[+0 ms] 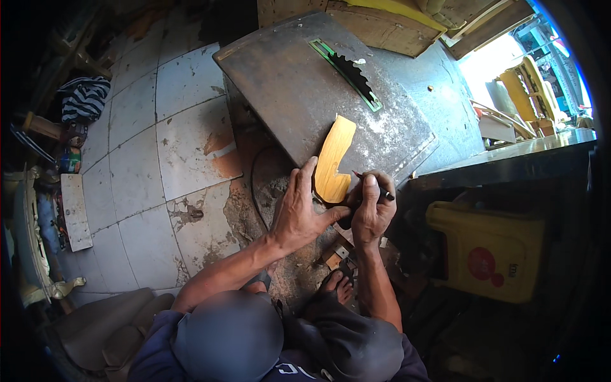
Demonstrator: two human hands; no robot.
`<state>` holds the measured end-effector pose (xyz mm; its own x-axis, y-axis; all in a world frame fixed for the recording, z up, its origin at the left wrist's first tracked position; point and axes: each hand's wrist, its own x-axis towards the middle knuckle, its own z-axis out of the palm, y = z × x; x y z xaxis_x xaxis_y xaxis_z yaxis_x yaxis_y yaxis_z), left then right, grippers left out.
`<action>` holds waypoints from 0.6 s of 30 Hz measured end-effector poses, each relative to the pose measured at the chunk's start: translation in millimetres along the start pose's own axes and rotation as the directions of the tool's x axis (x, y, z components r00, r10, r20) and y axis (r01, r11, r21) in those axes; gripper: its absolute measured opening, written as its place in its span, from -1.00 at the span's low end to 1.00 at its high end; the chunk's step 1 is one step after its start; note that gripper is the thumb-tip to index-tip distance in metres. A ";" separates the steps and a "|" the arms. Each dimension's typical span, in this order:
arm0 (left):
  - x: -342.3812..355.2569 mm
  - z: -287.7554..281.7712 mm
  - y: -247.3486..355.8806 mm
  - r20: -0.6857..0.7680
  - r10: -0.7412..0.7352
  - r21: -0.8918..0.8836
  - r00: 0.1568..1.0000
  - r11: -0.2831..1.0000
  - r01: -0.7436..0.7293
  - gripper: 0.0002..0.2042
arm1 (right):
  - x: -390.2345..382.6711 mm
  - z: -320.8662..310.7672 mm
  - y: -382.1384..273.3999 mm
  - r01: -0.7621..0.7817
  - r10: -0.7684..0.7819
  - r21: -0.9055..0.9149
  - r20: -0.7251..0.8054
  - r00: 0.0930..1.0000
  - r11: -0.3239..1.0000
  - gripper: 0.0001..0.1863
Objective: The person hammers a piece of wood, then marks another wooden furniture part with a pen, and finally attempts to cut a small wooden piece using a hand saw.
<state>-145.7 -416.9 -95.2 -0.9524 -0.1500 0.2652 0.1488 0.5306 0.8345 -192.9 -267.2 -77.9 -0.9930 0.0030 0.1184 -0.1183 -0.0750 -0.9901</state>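
A flat, curved piece of yellowish wood (335, 153) with a notch in its right edge lies at the near corner of the metal table. My left hand (298, 207) grips its left and lower edges, fingers along the side and thumb below. Beside the notch, my right hand (372, 216) is closed around a dark pen (386, 192) whose reddish tip points toward the wood. Farther up, a toothed circular saw blade (351, 73) stands in a green-edged slot of the table.
Pale dust lies on the metal saw table (273, 70). A yellow bin (487, 248) stands at the right, under a dark-edged table (509, 159). Wood offcuts (335, 256) lie near my foot. Worn floor tiles (140, 165) stretch along the left, past a striped cloth (84, 99).
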 end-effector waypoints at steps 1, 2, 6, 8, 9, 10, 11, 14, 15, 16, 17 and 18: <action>1.6 -4.9 1.9 0.014 0.031 -0.004 0.999 1.000 -0.031 0.17 | -1.5 -0.1 0.4 0.007 -0.007 -0.003 0.002 1.000 1.000 -0.83; 7.0 -14.0 9.5 0.031 0.058 -0.011 0.998 0.998 -0.057 0.19 | -3.2 -0.8 1.4 0.008 -0.008 -0.009 0.002 1.000 1.000 -0.83; 60.4 -74.2 17.2 0.444 0.082 0.227 0.892 0.953 -0.201 0.18 | -5.1 -16.1 7.4 -0.082 0.077 0.036 0.120 0.990 0.996 -0.84; 73.0 -70.5 8.4 0.490 0.134 0.282 0.861 0.911 -0.302 0.14 | -3.8 -15.6 5.0 -0.082 0.096 -0.108 0.133 0.986 0.991 -0.84; 75.5 -64.9 4.5 0.509 0.136 0.310 0.850 0.892 -0.329 0.13 | -3.0 -12.5 3.6 -0.060 0.078 -0.139 0.127 0.989 0.988 -0.84; 77.1 -59.1 0.4 0.530 0.143 0.324 0.836 0.877 -0.355 0.12 | -2.9 -11.5 3.9 -0.040 0.062 -0.182 0.115 0.991 0.982 -0.84; 72.7 -56.4 -1.5 0.489 0.169 0.314 0.856 0.881 -0.353 0.08 | -2.6 -11.5 1.8 -0.023 0.044 -0.197 0.104 0.994 0.980 -0.84; 62.6 -54.3 -7.4 0.440 0.173 0.335 0.881 0.879 -0.340 0.05 | -1.3 -8.7 1.6 -0.070 0.090 -0.191 0.098 0.991 0.979 -0.85; 61.8 -52.9 -8.9 0.439 0.177 0.327 0.881 0.881 -0.341 0.05 | -1.9 -9.0 3.3 -0.038 0.061 -0.215 0.103 0.993 0.976 -0.85; 62.4 -52.7 -9.7 0.434 0.180 0.325 0.883 0.883 -0.339 0.05 | -0.7 -8.9 5.1 -0.002 0.030 -0.236 0.115 0.993 0.972 -0.85; 62.4 -52.7 -10.2 0.428 0.182 0.323 0.885 0.884 -0.338 0.04 | 0.3 -8.6 6.1 0.034 -0.001 -0.256 0.128 0.992 0.966 -0.86; 61.9 -52.6 -9.6 0.425 0.182 0.318 0.887 0.887 -0.335 0.04 | 1.1 -8.2 5.7 0.068 -0.030 -0.272 0.142 0.989 0.960 -0.86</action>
<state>-192.0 -475.1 -61.4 -0.9304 0.3184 0.1819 0.3663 0.7863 0.4975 -194.8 -259.4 -84.0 -0.9781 -0.1363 0.1572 -0.1826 0.1998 -0.9627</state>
